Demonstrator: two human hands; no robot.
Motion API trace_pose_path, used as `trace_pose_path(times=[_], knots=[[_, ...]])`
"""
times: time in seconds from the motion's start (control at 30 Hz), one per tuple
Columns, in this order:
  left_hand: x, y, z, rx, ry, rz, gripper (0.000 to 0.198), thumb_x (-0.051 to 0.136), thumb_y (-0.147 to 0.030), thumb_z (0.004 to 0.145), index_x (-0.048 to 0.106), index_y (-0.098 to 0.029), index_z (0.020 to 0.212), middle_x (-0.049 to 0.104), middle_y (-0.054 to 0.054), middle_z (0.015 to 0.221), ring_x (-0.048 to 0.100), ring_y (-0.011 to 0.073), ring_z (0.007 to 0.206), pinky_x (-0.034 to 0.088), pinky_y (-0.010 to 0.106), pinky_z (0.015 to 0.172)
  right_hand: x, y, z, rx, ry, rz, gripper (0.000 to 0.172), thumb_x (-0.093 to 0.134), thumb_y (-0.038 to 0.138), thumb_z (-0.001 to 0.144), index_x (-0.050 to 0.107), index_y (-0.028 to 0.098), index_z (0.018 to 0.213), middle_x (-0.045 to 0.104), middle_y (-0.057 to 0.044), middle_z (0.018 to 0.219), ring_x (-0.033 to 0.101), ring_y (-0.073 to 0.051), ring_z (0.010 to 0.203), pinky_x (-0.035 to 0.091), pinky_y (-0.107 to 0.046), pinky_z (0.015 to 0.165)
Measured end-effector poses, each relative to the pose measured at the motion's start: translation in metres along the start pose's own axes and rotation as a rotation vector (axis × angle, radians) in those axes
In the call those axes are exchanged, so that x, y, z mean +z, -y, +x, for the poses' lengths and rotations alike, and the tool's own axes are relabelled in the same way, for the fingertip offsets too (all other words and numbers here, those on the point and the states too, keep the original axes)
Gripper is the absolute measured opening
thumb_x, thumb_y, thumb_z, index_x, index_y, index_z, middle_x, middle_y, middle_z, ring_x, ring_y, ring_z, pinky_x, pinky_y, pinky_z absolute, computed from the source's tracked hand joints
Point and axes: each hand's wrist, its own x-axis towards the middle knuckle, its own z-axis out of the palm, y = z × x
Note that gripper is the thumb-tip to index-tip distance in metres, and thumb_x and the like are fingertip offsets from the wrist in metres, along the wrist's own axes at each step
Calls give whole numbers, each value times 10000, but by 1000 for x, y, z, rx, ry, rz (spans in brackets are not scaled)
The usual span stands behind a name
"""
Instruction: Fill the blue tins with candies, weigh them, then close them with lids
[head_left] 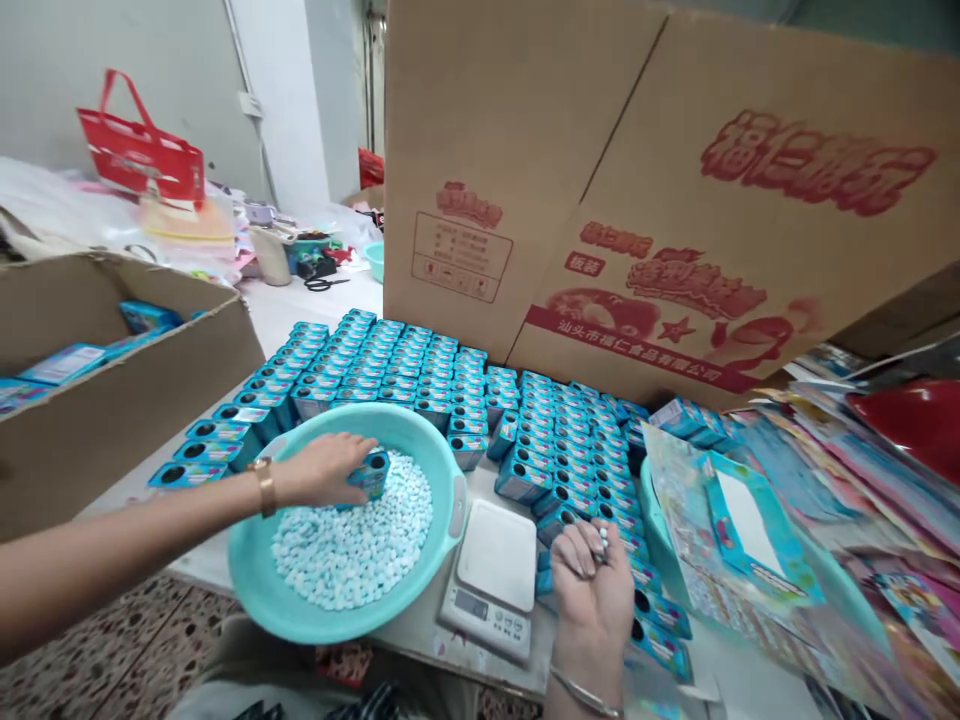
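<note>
My left hand (321, 472) is closed around a small blue box (373, 476), held low over a turquoise basin (247, 590). Small pale blue and white candies (352, 560) fill the basin's bottom. To the right of the basin, my right hand (592, 585) has its palm up and its fingers curled, with a few candies (603, 538) showing between the fingertips. Between basin and right hand lies a white digital scale (496, 555) with nothing on its plate; its display is unreadable. Rows of small blue boxes (397, 362), each with a dark round spot on its upper face, stand behind.
A large printed carton (525, 120) stands behind the rows. At the left, an open carton (112, 390) holds more blue boxes. Packaging sheets (750, 540) lie over another turquoise basin (862, 590) at right. Scissors (324, 285) and a red bag (142, 150) are farther back.
</note>
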Motion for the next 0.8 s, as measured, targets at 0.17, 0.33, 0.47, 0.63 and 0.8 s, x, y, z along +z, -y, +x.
trace_pose_path(times=[0.17, 0.33, 0.47, 0.63, 0.8], knots=[[-6, -14, -11, -17, -13, 11, 397, 518, -423, 859, 599, -234, 1198, 721, 79, 1027, 668, 292, 908, 455, 391, 801, 10, -7, -2, 82, 41, 47, 221, 614, 143, 853, 420, 191, 759, 411, 108, 560, 376, -31, 398, 320, -133, 372], [-51, -76, 28, 155, -214, 49, 436, 546, -502, 845, 586, -257, 1204, 709, 50, 967, 627, 276, 929, 426, 408, 865, -3, 6, -6, 11, 31, 17, 279, 650, 188, 826, 391, 195, 724, 423, 100, 585, 398, -31, 430, 315, -127, 367], [-24, -142, 59, 413, -69, -30, 411, 565, -410, 849, 558, -258, 1232, 702, 40, 1097, 645, 244, 963, 388, 410, 935, -8, 16, -10, -37, -26, -8, 256, 658, 214, 817, 414, 193, 743, 460, 82, 634, 442, -42, 487, 336, -124, 382], [55, -186, 81, 529, 135, -16, 395, 588, -224, 801, 549, -206, 1193, 711, 75, 1067, 656, 269, 1004, 351, 470, 991, -10, 29, -20, -144, -125, -49, 211, 701, 206, 773, 497, 192, 826, 504, 82, 667, 465, -39, 504, 361, -126, 418], [73, -178, 82, 465, 144, -82, 960, 689, -462, 769, 142, -135, 1487, 403, 238, 1476, 441, 350, 1333, 346, 487, 1057, -13, 34, -24, -233, -260, -57, 182, 699, 269, 781, 556, 190, 861, 535, 73, 672, 507, -54, 550, 436, -164, 500]])
